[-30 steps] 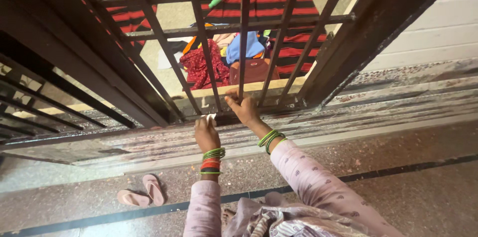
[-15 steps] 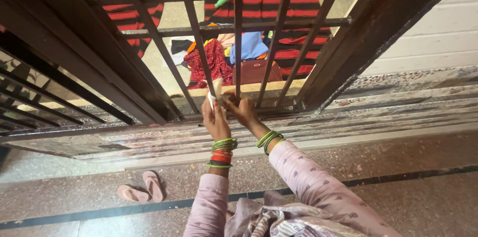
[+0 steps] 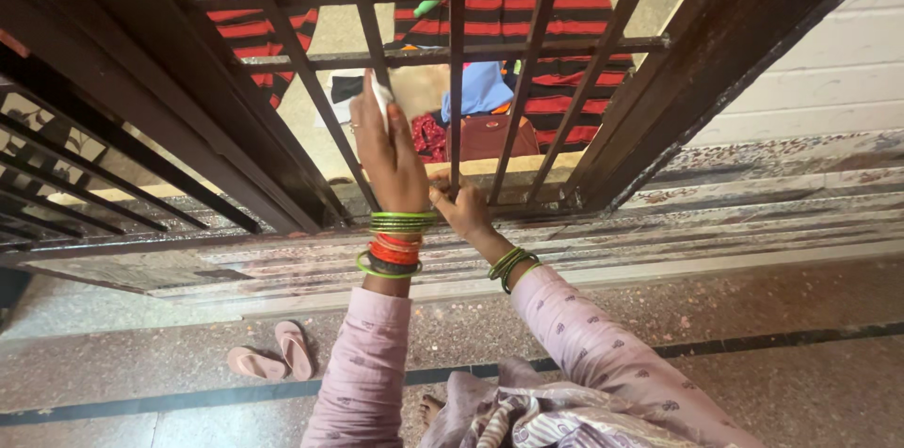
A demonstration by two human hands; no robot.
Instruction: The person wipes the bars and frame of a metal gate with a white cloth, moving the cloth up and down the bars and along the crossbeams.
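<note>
Item: small white scrap of cloth or paper [image 3: 380, 90], which of the two cannot be told. Location: pinched in the left hand [image 3: 388, 149], raised against a vertical bar of the dark brown metal grille gate [image 3: 456, 72], just under the lower crossbar.

Handling, as judged: very light, thin and limp; it should fold or crumple under slight pressure and will not keep a shape of its own. Not fragile in the breaking sense, though it may tear if it is paper and snags on rough metal. Low slip risk against dry skin. Best held by a bunched edge between thumb and fingers, as here, leaving a free flap to lie against the bar.

Left hand: fingers closed on the scrap, only a narrow white edge showing above them; green and red bangles [image 3: 397, 246] at the wrist.

Right hand [image 3: 461, 208]: low, at the foot of a neighbouring bar near the gate's bottom rail, fingers curled around or against that bar; whether they grip it fully cannot be told. Green bangles on this wrist too.

Gate bars: rigid, fixed, hard-edged, surface worn.

Surroundings: pair of pink rubber sandals [image 3: 271, 357] on the speckled stone floor [image 3: 782, 288]; heap of coloured clothes [image 3: 480, 90] on a red-and-black striped mat [image 3: 556, 20] beyond the bars.
</note>
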